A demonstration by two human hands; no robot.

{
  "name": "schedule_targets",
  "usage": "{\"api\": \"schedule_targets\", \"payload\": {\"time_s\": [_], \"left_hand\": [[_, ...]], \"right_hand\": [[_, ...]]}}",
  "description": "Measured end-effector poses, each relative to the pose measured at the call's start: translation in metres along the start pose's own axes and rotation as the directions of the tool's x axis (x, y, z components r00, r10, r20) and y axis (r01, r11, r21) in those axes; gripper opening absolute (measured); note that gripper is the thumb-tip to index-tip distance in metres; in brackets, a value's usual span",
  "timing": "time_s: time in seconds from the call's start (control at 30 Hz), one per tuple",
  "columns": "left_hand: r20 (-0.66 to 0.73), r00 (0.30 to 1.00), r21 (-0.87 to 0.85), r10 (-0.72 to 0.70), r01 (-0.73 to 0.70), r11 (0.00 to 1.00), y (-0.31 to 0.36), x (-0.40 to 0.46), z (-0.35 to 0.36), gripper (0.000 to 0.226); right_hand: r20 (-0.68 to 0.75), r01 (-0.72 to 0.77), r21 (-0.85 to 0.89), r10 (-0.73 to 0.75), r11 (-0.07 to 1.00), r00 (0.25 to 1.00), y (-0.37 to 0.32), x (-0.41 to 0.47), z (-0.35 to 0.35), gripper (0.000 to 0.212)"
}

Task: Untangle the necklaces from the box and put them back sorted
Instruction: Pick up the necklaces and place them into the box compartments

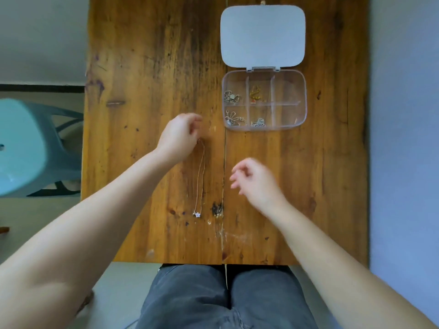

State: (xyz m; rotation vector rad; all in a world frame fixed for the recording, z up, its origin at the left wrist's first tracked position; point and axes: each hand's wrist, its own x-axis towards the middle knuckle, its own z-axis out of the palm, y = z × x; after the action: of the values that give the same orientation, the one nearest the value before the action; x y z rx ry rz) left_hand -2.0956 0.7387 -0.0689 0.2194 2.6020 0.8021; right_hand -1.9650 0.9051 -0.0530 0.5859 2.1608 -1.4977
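A thin chain necklace [201, 176] with a small flower pendant [197, 214] lies stretched out on the wooden table [147, 67]. My left hand [178, 138] pinches the chain's far end. To the right of the chain, my right hand [256, 181] hovers with its fingers apart and nothing in it. The clear plastic box [300, 100] with several compartments stands open at the back right, its white lid [262, 35] folded back. Silver necklaces [231, 97] and a gold one [256, 93] lie in separate compartments; the right-hand compartments hold no jewellery.
A teal plastic stool [21, 148] stands on the floor left of the table. A seam [224, 174] runs down the tabletop between my hands. My knees in grey trousers [225, 298] are under the near edge.
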Motion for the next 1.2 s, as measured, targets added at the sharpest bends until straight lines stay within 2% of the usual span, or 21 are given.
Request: {"api": "schedule_targets", "payload": {"time_s": [0.07, 0.17, 0.27, 0.4, 0.5, 0.57, 0.67, 0.73, 0.77, 0.83, 0.9, 1.0, 1.1, 1.2], "left_hand": [[0.109, 0.976, 0.261, 0.191, -0.213, 0.942, -0.019, -0.008, 0.011, 0.039], [0.183, 0.928, 0.428, 0.326, -0.374, 0.823, -0.031, -0.01, 0.02, 0.041], [0.187, 0.884, 0.463, 0.429, -0.464, 0.755, -0.036, -0.011, 0.023, 0.025], [0.194, 0.848, 0.467, 0.493, -0.522, 0.714, -0.04, -0.012, 0.024, 0.015], [0.195, 0.844, 0.459, 0.501, -0.529, 0.713, -0.04, -0.009, 0.025, 0.017], [0.2, 0.846, 0.436, 0.494, -0.528, 0.729, -0.038, -0.008, 0.023, 0.018], [0.142, 0.893, 0.286, 0.426, -0.449, 0.847, -0.028, -0.011, 0.021, 0.01], [0.127, 0.952, 0.016, 0.278, -0.282, 0.959, -0.007, -0.018, 0.023, 0.006], [0.172, 0.967, -0.153, 0.191, -0.165, 0.974, 0.009, -0.021, 0.026, 0.006], [0.294, 0.949, -0.393, 0.112, 0.013, 0.919, 0.047, -0.025, 0.04, 0.009], [0.357, 0.926, -0.489, 0.123, 0.073, 0.869, 0.085, -0.021, 0.059, 0.011], [0.408, 0.894, -0.536, 0.185, 0.071, 0.841, 0.144, -0.006, 0.094, 0.012], [0.411, 0.877, -0.447, 0.249, -0.044, 0.894, 0.189, 0.008, 0.13, 0.013], [0.391, 0.877, -0.303, 0.278, -0.163, 0.939, 0.214, 0.019, 0.16, 0.011]], "right_hand": [[0.137, 0.021, -0.191, 0.006, 0.981, 0.991, 0.012, -0.018, 0.039, 0.011], [0.161, 0.13, -0.447, -0.063, 0.885, 0.985, 0.026, -0.033, 0.082, 0.027], [0.177, 0.256, -0.57, -0.187, 0.781, 0.966, 0.036, -0.039, 0.103, 0.033], [0.244, 0.393, -0.659, -0.312, 0.642, 0.918, 0.045, -0.036, 0.108, 0.022], [0.261, 0.433, -0.652, -0.351, 0.623, 0.899, 0.046, -0.03, 0.105, 0.018], [0.244, 0.425, -0.612, -0.352, 0.667, 0.904, 0.046, -0.03, 0.1, 0.02], [0.129, 0.362, -0.517, -0.347, 0.776, 0.929, 0.045, -0.035, 0.08, 0.016], [0.032, 0.295, -0.465, -0.318, 0.835, 0.948, 0.049, -0.041, 0.057, 0.013], [-0.02, 0.258, -0.446, -0.298, 0.857, 0.954, 0.054, -0.045, 0.041, 0.012], [-0.129, 0.181, -0.412, -0.254, 0.893, 0.958, 0.07, -0.055, 0.006, 0.012], [-0.24, 0.092, -0.386, -0.196, 0.918, 0.951, 0.09, -0.066, -0.026, 0.012], [-0.409, -0.044, -0.345, -0.108, 0.938, 0.906, 0.12, -0.083, -0.064, 0.011], [-0.519, -0.124, -0.289, -0.046, 0.949, 0.854, 0.14, -0.087, -0.081, 0.009], [-0.568, -0.213, -0.265, 0.026, 0.941, 0.822, 0.154, -0.082, -0.086, 0.006]]}}
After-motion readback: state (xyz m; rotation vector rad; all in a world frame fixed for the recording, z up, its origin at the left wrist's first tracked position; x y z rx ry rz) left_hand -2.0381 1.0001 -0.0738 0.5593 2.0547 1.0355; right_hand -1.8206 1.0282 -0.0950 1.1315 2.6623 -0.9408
